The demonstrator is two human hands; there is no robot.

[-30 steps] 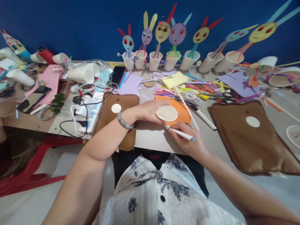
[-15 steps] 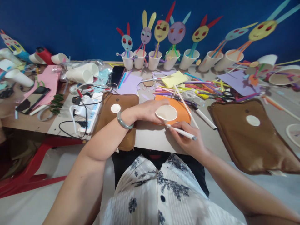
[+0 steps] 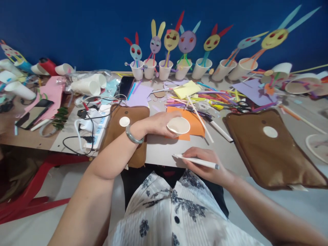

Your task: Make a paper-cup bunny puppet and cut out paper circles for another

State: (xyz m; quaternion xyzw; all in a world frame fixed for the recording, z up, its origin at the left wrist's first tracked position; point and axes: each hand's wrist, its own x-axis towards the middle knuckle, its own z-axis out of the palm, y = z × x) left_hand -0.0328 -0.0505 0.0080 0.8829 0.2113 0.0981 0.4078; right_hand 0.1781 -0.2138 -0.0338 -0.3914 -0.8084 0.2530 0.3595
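Observation:
My left hand [image 3: 162, 124] is wrapped round a white paper cup [image 3: 179, 125], whose open mouth faces up toward me. Under and behind the cup lies a sheet of orange paper [image 3: 197, 123]. A white marker [image 3: 201, 162] is pinched in my right hand [image 3: 205, 164], its tip pointing left, over the bare table in front of the cup and apart from it. The fingertips of the left hand are partly hidden behind the cup.
Paper cups holding rabbit-faced figures [image 3: 188, 41] line the blue wall. Two brown hot-water bags [image 3: 271, 153] flank the work spot. Coloured pipe cleaners [image 3: 217, 97] and yellow paper [image 3: 188, 89] lie behind. On the left are a power strip [image 3: 100, 128], cables and a phone [image 3: 36, 113].
My right hand has drawn the marker down and away from the cup's near side. The left hand still holds the cup, and the view has shifted slightly.

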